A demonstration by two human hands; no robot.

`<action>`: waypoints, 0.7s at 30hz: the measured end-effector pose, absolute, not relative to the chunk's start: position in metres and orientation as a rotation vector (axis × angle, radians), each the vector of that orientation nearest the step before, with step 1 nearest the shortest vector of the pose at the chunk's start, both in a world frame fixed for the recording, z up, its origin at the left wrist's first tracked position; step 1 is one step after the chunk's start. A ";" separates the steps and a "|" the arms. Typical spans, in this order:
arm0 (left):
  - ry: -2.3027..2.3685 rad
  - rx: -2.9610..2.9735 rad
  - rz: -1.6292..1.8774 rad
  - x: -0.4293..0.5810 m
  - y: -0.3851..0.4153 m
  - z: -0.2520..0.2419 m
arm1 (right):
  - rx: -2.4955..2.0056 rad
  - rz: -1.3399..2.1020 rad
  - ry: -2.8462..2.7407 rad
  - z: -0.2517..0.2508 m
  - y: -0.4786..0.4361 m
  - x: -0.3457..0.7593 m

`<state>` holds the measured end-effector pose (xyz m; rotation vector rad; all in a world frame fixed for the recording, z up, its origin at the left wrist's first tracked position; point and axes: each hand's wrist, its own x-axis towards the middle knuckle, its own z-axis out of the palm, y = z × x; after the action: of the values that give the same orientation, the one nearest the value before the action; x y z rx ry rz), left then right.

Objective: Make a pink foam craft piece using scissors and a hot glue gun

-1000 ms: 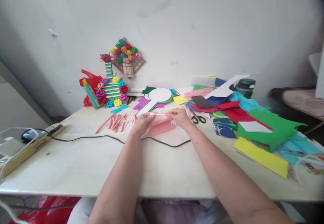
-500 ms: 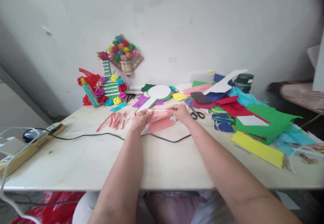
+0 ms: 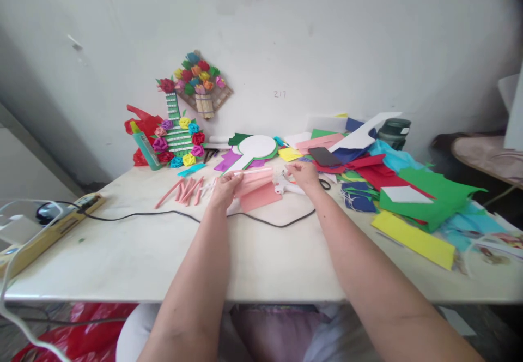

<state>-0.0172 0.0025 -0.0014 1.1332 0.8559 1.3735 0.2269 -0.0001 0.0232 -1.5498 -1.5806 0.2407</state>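
My left hand (image 3: 226, 189) is closed, pinching the left end of a thin white stick (image 3: 255, 172) and a piece of pink paper (image 3: 254, 182) just below it. To the right, my right hand (image 3: 303, 175) has its thumb and fingers drawn together, apart from the stick's right end. Anything between those fingertips is too small to make out. A white tool that looks like a glue gun (image 3: 291, 188) lies beneath and left of that hand. Under the held paper, another salmon-pink sheet (image 3: 261, 197) rests on the table. Several rolled pink paper sticks (image 3: 188, 191) lie left of my left hand.
A black cord (image 3: 155, 215) crosses the table from a power strip (image 3: 53, 236). Behind my hands lies a white round-headed cutout (image 3: 256, 146). Scissors (image 3: 324, 184), a phone (image 3: 324, 156) and coloured paper (image 3: 425, 193) spread rightward. A glue bottle (image 3: 146, 149) stands beside a flower-trimmed guitar shape (image 3: 178, 138).
My right hand has let go of the white stick's right end and moved right. The left hand still holds its end, and more of the white tool now shows.
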 end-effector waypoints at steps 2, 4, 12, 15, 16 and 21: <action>0.825 1.141 1.399 -0.017 0.003 -0.001 | -1.754 0.029 -1.690 0.025 -0.003 0.229; 0.802 1.145 1.429 -0.016 0.002 -0.001 | -1.899 -0.086 -1.789 0.028 -0.008 0.229; 0.781 1.154 1.479 -0.014 0.002 -0.001 | -2.163 -0.026 -2.043 0.037 -0.018 0.219; 0.808 1.157 1.493 -0.016 0.006 -0.003 | -2.224 0.065 -2.075 0.039 -0.020 0.216; 0.821 1.158 1.499 -0.016 0.007 -0.004 | -2.244 0.089 -2.083 0.039 -0.021 0.215; 0.824 1.167 1.496 -0.016 0.011 -0.007 | -2.206 0.048 -2.156 0.027 -0.019 0.211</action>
<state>-0.0164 0.0113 -0.0074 1.1665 0.8239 1.4959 0.2105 -0.0187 0.0273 -2.2064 -2.1557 0.0482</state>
